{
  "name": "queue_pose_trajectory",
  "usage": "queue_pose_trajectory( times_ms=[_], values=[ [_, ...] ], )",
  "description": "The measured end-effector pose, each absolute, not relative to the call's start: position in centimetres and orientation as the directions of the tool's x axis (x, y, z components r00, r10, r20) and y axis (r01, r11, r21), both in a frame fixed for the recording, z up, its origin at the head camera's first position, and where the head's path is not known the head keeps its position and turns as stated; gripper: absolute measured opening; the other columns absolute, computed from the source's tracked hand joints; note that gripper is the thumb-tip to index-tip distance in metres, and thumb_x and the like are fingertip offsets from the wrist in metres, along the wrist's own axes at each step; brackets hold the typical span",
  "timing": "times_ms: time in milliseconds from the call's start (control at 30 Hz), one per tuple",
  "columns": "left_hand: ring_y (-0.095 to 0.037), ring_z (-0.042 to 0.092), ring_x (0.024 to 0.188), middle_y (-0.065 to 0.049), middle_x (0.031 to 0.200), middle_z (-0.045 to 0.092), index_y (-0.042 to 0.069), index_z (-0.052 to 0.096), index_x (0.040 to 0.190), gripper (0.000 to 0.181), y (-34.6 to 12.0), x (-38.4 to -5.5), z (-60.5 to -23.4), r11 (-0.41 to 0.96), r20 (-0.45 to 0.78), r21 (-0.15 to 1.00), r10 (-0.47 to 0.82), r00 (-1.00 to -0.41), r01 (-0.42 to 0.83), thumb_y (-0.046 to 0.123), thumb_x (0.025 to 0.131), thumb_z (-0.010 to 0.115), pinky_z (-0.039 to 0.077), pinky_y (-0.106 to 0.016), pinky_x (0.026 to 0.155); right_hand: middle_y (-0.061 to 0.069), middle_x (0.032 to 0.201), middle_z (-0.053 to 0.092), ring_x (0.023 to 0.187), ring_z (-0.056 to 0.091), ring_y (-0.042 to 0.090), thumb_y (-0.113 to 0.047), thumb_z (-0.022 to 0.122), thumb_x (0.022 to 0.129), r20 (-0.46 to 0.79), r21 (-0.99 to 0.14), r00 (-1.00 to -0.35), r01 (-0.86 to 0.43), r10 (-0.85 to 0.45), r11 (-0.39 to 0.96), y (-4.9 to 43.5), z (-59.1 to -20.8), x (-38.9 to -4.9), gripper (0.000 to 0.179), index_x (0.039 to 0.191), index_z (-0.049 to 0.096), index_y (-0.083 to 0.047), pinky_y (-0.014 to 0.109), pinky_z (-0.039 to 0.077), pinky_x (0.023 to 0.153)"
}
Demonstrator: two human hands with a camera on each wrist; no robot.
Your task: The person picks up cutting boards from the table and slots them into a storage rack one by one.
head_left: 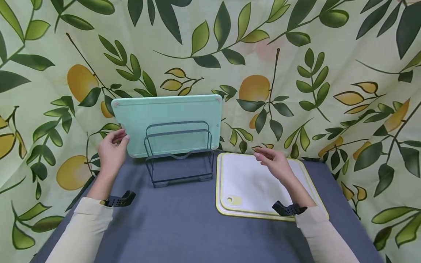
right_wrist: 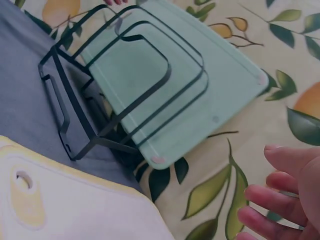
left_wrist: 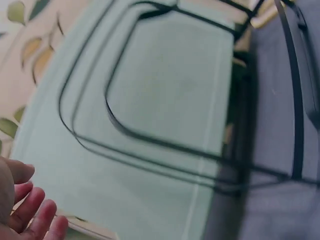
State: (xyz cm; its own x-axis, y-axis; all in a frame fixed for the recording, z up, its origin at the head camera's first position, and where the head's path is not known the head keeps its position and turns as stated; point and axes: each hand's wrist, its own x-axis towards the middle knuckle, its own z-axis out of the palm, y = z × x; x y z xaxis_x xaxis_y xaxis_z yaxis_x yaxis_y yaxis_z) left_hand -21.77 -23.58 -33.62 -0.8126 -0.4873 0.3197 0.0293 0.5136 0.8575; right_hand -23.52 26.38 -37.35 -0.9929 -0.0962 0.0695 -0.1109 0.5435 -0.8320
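A mint-green cutting board stands on its long edge in the back of a dark wire rack, leaning toward the curtain. Beside the board's left edge is my left hand, its fingers loosely bent and nothing held. In the left wrist view, the left fingertips overlap the board's corner. My right hand hovers over white cutting boards with yellow rims, which lie stacked flat right of the rack. Its fingers are relaxed, and the palm is bare in the right wrist view.
Dark blue-grey cloth covers the table. A curtain printed with leaves and orange fruit hangs close behind the rack and along both sides. The rack's front slots hold no boards.
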Motion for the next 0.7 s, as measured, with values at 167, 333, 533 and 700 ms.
queue_pose_trajectory(
  times_ms=[167,333,533,700],
  values=[
    [0.007,0.055,0.09,-0.005,0.114,0.07,0.008,0.071,0.125,0.033,-21.9,-20.5,-32.7,0.498,0.383,0.861,-0.497,-0.779,0.105,0.029,0.101,0.062,0.042,-0.015,0.079,0.019,0.126,0.071,0.111,0.07,0.029,-0.046,0.062,0.099,0.106,-0.804,-0.994,-0.102,-0.028,0.586,27.7,-38.0,-21.4,0.059,0.141,0.058,-0.005,0.02,0.056,0.085],
    [0.01,0.055,0.086,0.004,0.103,0.07,0.008,0.074,0.12,0.031,-19.4,-19.2,-32.3,0.48,0.402,0.863,-0.465,-0.789,0.157,0.029,0.1,0.063,0.042,-0.014,0.067,0.018,0.124,0.071,0.097,0.068,0.001,-0.046,0.061,0.1,0.141,-0.783,-0.989,-0.083,0.045,0.617,29.0,-38.9,-19.8,0.058,0.142,0.058,-0.006,0.012,0.05,0.078],
    [0.01,0.059,0.082,-0.013,0.103,0.074,0.005,0.075,0.114,0.024,-15.8,-18.4,-34.2,0.463,0.448,0.852,-0.405,-0.797,0.243,0.021,0.1,0.064,0.043,-0.012,0.062,0.02,0.123,0.071,0.085,0.056,-0.021,-0.04,0.062,0.1,0.196,-0.805,-0.969,-0.071,0.152,0.589,30.3,-40.6,-18.6,0.051,0.139,0.061,-0.006,0.007,0.048,0.075],
    [0.006,0.06,0.076,-0.014,0.101,0.074,0.005,0.075,0.114,0.022,-13.2,-17.8,-36.4,0.402,0.407,0.879,-0.351,-0.843,0.257,0.019,0.099,0.066,0.046,-0.011,0.064,0.013,0.112,0.076,0.08,0.059,-0.019,-0.037,0.067,0.098,0.195,-0.833,-0.936,-0.001,0.293,0.554,31.5,-42.5,-17.5,0.048,0.135,0.064,-0.006,0.006,0.049,0.072]
  ],
)
